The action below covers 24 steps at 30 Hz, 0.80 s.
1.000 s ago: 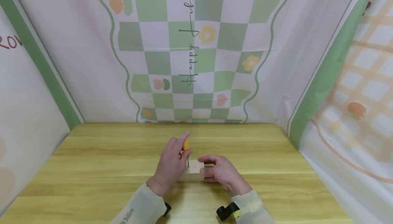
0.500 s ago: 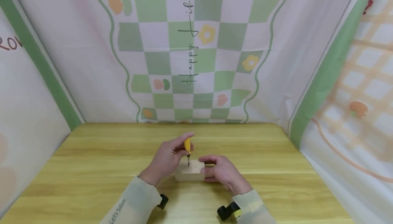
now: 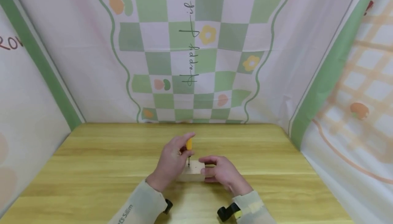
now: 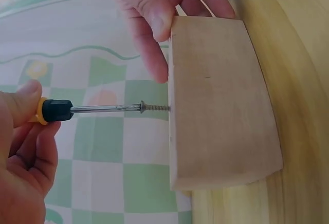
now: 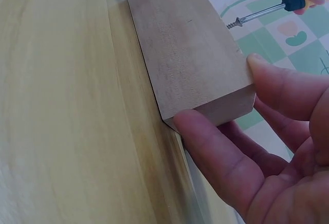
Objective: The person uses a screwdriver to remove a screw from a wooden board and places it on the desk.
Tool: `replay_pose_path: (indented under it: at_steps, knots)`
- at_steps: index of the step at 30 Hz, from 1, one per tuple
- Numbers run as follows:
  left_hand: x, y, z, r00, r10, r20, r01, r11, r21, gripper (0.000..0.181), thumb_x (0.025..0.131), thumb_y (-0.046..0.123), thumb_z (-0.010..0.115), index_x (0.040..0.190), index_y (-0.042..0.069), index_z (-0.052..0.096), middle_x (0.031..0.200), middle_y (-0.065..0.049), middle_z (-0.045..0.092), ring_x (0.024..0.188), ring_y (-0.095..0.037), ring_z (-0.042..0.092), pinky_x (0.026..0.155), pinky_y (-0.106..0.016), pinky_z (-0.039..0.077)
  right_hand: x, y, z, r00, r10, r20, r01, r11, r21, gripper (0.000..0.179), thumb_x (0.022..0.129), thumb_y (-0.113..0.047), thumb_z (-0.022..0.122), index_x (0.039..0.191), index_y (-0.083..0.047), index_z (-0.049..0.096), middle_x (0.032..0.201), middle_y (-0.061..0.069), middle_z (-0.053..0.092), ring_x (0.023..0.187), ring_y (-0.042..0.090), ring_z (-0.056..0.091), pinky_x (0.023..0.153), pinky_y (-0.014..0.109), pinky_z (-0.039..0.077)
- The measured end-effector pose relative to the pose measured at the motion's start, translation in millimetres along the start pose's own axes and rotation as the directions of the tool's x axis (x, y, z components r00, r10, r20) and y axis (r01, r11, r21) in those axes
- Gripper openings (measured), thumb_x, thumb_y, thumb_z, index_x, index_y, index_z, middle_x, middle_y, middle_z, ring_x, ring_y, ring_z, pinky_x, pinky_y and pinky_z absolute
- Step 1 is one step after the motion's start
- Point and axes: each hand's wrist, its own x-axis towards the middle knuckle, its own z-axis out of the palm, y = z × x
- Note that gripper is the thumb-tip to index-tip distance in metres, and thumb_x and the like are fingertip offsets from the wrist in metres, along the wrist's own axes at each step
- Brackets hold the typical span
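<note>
My left hand (image 3: 172, 159) grips a screwdriver (image 3: 189, 144) by its yellow and black handle, the shaft pointing down in the head view. In the left wrist view the screwdriver's tip meets the head of a screw (image 4: 155, 107), whose point is in the top face of a wooden block (image 4: 218, 100); much of its thread still shows. The right hand (image 3: 224, 173) holds the block's right end, thumb and fingers spread around its edges, as the right wrist view shows. A small dark hole or mark shows on the block's top, right of the screw.
The block sits on a wood-grain table (image 3: 261, 149). Behind it hangs a green and white checked cloth (image 3: 205, 60), with more printed cloth at both sides. A black wrist camera (image 3: 226, 213) is strapped at the right sleeve.
The left hand opened back along the handle half a second ago, its wrist swinging left, and has now turned in over the block again. The right hand and block have stayed put.
</note>
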Motion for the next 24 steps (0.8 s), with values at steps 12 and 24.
replay_pose_path:
  at_steps: [12,24]
  knots:
    - [7.3,-12.6,-17.5,0.974,-0.005,0.226,0.064,0.966,-0.252,0.064,0.089,-0.011,0.068,0.143,0.021,0.056,0.113,0.0,0.068,0.099,-0.018,0.067,0.081,-0.03,0.057,-0.1,0,1,1.0,0.004,0.004,-0.004,1.0,-0.01,0.043,0.087,-0.001,0.075,0.129,0.0,0.064,0.135,0.018,0.054,0.1,0.029,0.065,0.08,0.044,0.058]
    - [4.9,-6.8,-12.1,0.993,0.003,0.116,0.007,0.996,-0.084,0.055,0.084,-0.004,0.077,0.134,0.011,0.062,0.101,0.001,0.065,0.085,-0.011,0.064,0.072,-0.029,0.056,-1.1,0,0,1.0,0.009,0.001,-0.009,1.0,-0.011,0.043,0.088,-0.003,0.074,0.13,-0.001,0.064,0.137,0.018,0.053,0.1,0.028,0.065,0.081,0.044,0.058]
